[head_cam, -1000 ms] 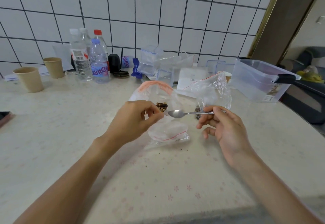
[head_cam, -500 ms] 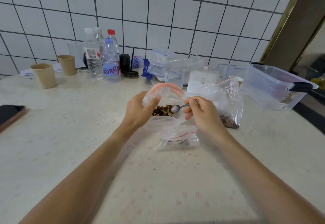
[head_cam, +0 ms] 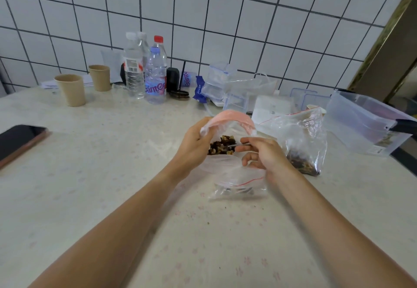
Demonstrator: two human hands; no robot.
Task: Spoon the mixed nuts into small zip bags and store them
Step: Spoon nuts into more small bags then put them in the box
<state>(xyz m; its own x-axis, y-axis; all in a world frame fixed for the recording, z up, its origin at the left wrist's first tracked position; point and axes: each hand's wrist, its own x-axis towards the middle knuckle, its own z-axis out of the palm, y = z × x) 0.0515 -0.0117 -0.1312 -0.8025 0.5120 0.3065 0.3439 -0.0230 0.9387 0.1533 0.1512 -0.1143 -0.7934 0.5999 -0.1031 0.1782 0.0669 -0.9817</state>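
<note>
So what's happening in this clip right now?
A person is portioning mixed nuts at a table. The left hand holds open the pink-rimmed bag of nuts, and the right hand dips a spoon into them. A small zip bag lies just in front; another bag with nuts stands to the right.

Around the open bag of nuts at the table's middle, the tabletop toward the person and to the bag's left lies bare apart from a few crumbs, with a phone only far left at the table edge. Just right of the bag a second clear bag stands close, and beyond that a plastic box blocks the right side. Behind the bag, along the tiled wall, stand paper cups, water bottles and a heap of clear packets, leaving a strip of open surface between them and the bag.
</note>
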